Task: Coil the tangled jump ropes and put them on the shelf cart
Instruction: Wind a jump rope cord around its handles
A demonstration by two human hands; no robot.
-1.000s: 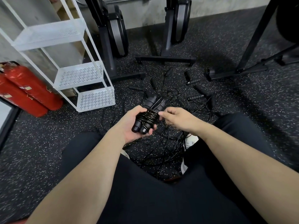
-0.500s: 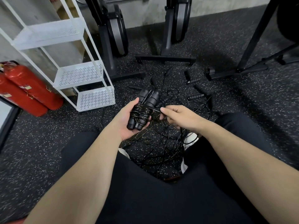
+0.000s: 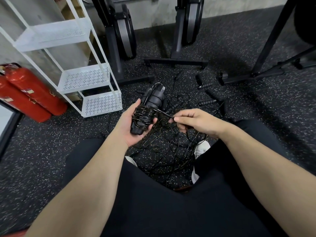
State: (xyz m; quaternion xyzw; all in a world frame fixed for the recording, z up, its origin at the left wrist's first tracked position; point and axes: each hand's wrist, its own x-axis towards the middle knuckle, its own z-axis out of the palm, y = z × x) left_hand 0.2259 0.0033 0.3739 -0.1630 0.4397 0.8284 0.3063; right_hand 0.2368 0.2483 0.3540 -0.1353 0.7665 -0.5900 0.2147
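Extinguishers: two red metal fire extinguishers (image 3: 32, 93) lie at 9 o'clock, beside the cart.
Cart: white perforated-metal three-tier shelf cart (image 3: 85, 77) at 10 o'clock, its visible tiers bare.
Left hand: left hand (image 3: 131, 127) grips the pair of black ribbed plastic handles (image 3: 152, 103), with thin black cord wound in tight coils (image 3: 145, 113) round their middle.
Right hand: right hand (image 3: 195, 120), at 3 o'clock of the bundle, pinches the free cord end running off the coils.
Floor: tangled black jump ropes (image 3: 171, 144) sprawl on the speckled rubber floor (image 3: 42, 151) between the knees; loose handles lie at 12 to 1 o'clock.
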